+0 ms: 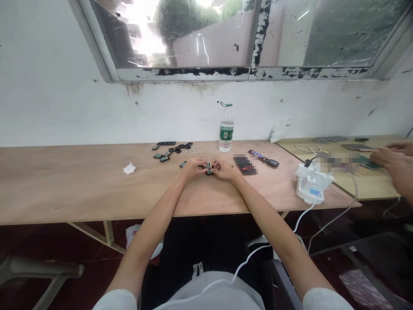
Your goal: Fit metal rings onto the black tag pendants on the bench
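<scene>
My left hand [192, 168] and my right hand [226, 169] meet over the wooden table, fingers closed around a small black module [209, 165] with a grey-green face and a thin yellow strip. Fingertips cover its sides, and its finer details are too small to make out. Beside my left fingers a similar dark piece [183, 164] lies on the wood. Farther back and left are several small black pieces [164, 158], some with grey-green faces. Scattered near them are tiny pale bits [190, 151].
A water bottle [226, 133] stands by the wall. Right of my hands lie a phone [245, 165], a wrapped bar [257, 154] and a black key fob [272, 162]. Crumpled tissue [129, 168] lies left. A white corded device [312, 185] stands right, near another person's hands [389, 157].
</scene>
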Tool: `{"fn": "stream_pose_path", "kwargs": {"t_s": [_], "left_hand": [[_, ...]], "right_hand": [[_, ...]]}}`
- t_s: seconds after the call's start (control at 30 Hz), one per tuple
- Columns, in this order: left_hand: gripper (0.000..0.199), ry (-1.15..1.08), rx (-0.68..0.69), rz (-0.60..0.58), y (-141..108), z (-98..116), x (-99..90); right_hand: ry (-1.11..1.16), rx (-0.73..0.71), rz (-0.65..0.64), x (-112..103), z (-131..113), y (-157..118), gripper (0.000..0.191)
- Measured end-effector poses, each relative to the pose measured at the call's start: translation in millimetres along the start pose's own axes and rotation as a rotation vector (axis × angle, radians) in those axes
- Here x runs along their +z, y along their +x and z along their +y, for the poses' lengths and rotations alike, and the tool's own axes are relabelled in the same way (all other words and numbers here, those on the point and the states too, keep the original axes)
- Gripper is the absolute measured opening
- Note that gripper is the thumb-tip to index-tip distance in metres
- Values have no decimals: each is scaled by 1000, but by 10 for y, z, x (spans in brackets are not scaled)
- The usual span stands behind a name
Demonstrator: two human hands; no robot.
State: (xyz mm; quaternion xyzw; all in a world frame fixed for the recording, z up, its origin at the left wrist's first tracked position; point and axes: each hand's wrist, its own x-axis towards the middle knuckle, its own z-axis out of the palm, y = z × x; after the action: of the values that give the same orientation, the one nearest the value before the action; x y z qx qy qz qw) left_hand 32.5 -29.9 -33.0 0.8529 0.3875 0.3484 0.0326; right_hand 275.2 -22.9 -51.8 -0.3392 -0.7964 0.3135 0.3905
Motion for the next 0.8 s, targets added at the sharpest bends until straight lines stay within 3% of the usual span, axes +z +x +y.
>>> {"fn": "stream_pose_path", "kwargs": {"t_s": [0.37, 0.6, 0.8], "left_hand": [[15, -27, 18, 0, -13, -34, 17], [13, -24, 36, 7, -18, -57, 38], [12, -26, 64, 8, -13, -34, 36]], "right_hand": [[21, -14, 26, -7, 22, 9, 38], [-28, -115, 81, 7, 1, 53, 18], [-40, -127, 152, 30, 42, 93, 20]]}}
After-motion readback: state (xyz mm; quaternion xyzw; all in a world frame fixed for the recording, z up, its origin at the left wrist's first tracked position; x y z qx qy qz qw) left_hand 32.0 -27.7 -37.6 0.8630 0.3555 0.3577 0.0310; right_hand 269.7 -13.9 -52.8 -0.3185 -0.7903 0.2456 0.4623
